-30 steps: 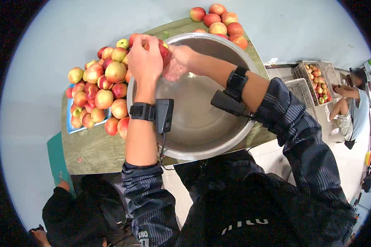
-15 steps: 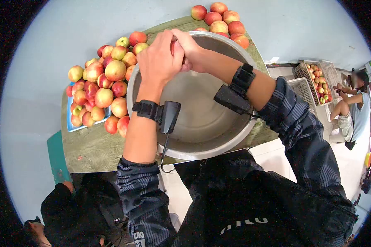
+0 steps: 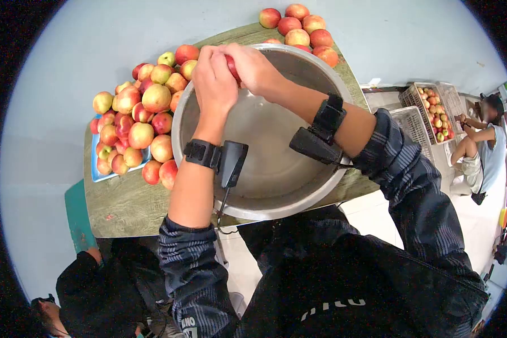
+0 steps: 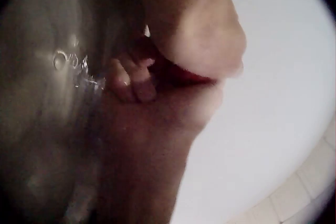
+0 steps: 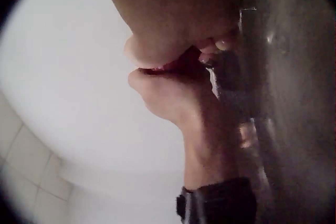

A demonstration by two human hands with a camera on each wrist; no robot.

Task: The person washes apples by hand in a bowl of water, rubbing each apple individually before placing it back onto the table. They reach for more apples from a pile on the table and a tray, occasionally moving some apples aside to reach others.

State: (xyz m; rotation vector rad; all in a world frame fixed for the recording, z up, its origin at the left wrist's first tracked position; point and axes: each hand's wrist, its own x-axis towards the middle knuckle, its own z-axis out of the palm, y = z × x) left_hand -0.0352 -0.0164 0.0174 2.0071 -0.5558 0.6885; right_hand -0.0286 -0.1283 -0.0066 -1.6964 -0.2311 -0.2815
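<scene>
A red nectarine (image 3: 231, 66) sits between my two hands over the far left part of a large metal basin (image 3: 265, 214). My left hand (image 3: 213, 81) grips it from the left, and my right hand (image 3: 254, 66) wraps it from the right. Only a strip of its skin shows, with the rest covered by palms and fingers. Water (image 3: 270, 143) fills the lower part of the basin. In the left wrist view, the dark red nectarine (image 4: 181, 76) shows between the palms, beside bubbles on the water (image 4: 60, 60).
A blue tray (image 3: 97, 176) heaped with nectarines (image 3: 141, 136) stands left of the basin on the wooden table (image 3: 132, 205). More nectarines (image 3: 297, 37) lie behind it. Crates (image 3: 414, 118) and a seated person (image 3: 484, 149) are at right; another person (image 3: 101, 287) is at lower left.
My right hand has come up from the splashing water and joined my left around the nectarine. Since half a second ago, the hands have shifted slightly and more red skin shows.
</scene>
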